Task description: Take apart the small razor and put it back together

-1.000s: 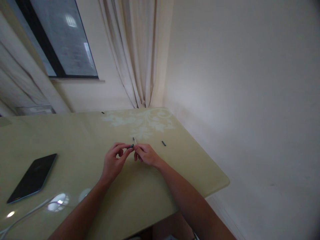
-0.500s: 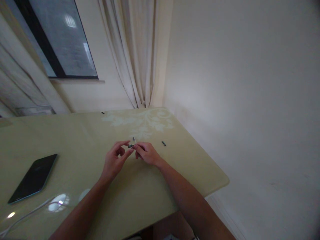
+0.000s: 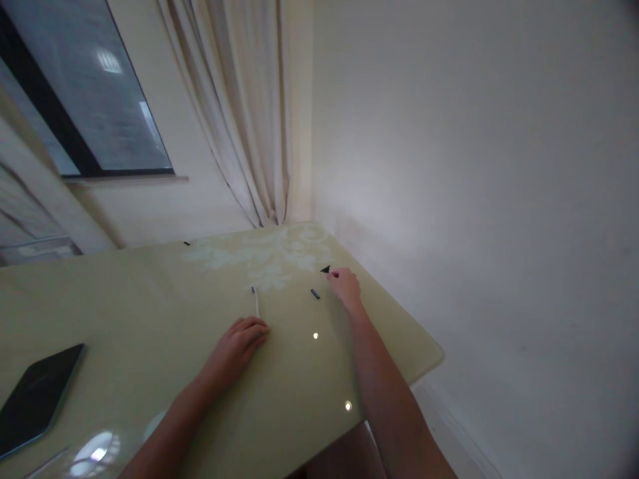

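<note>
My right hand (image 3: 345, 286) is raised near the table's right edge, its fingers pinched on a small black piece (image 3: 326, 269). Just below and left of it, a short dark stick-like piece (image 3: 315, 293) lies on the table. My left hand (image 3: 243, 339) rests low over the table with its fingers together and curled. From beside its fingers a thin white stick (image 3: 257, 303) with a dark tip points away. Whether the left fingers hold the stick cannot be made out.
The pale green glossy table (image 3: 150, 299) has a black tablet (image 3: 42, 396) at the left. Another small dark piece (image 3: 186, 243) lies near the far edge. A white cable (image 3: 47, 462) shows at lower left. Beyond are curtains and a wall.
My hands, together before, are now apart. The right has moved right and away with a black piece; the left has lowered to the table. The view has shifted slightly.
</note>
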A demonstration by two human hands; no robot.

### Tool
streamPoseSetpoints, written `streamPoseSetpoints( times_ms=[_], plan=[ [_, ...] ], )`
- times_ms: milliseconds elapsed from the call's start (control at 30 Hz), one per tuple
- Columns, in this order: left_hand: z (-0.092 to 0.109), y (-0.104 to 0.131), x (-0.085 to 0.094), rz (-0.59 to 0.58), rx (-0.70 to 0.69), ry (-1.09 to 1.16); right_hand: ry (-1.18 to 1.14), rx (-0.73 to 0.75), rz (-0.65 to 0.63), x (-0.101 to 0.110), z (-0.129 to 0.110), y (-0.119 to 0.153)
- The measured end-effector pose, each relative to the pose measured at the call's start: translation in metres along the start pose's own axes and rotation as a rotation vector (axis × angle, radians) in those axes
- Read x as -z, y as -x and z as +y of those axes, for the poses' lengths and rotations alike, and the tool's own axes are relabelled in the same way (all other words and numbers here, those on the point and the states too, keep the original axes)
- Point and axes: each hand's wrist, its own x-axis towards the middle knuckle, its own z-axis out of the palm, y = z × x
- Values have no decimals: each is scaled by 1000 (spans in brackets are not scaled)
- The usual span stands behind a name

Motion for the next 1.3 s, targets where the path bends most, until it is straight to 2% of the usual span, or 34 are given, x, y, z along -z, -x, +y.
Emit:
streamPoseSetpoints(
  times_ms=[133, 267, 367, 433, 467, 567, 600, 633, 667, 733, 800, 833, 867, 933, 1033, 1100, 1200, 1300],
  plan=[
    [3, -2, 7, 7, 14, 25, 2, -13, 20, -8, 10, 3],
    [4, -2, 6, 40, 18, 24, 85, -60, -2, -8, 0, 8],
    [6, -2, 2, 158, 0, 24, 83, -32, 54, -8, -18, 13],
    [13, -5, -1, 255, -65, 1, -26, 15, 31, -11, -33, 18],
    [19, -8, -3, 286, -114, -15, -115, 46, -39, -13, -41, 22],
    [42, -26, -9, 292, -279, -49, -399, 146, -447, -21, -63, 36],
    [50, -34, -12, 275, -329, -50, -462, 175, -552, -22, -67, 40],
    [57, -44, -15, 256, -369, -45, -517, 190, -601, -24, -70, 42],
    [62, -54, -19, 247, -389, -35, -563, 182, -589, -24, -70, 42],
    [66, -74, -30, 294, -323, 2, -638, 112, -404, -24, -66, 37],
    [61, -94, -44, 381, -112, 33, -663, 21, -123, -24, -58, 29],
    [57, -103, -52, 389, 10, 28, -657, -11, 0, -23, -54, 25],
    [53, -112, -60, 353, 112, -1, -645, -30, 95, -22, -50, 22],
    [47, -126, -74, 214, 199, -100, -614, -36, 196, -21, -45, 18],
    [44, -135, -84, 89, 223, -188, -562, 1, 237, -19, -45, 19],
    [42, -133, -79, 66, 226, -165, -554, 18, 244, -18, -48, 21],
    [33, -111, -57, 87, 167, -129, -622, 5, 169, -18, -53, 24],
    [18, -72, -28, 167, 148, -102, -651, -7, 31, -27, -62, 33]
  ],
)
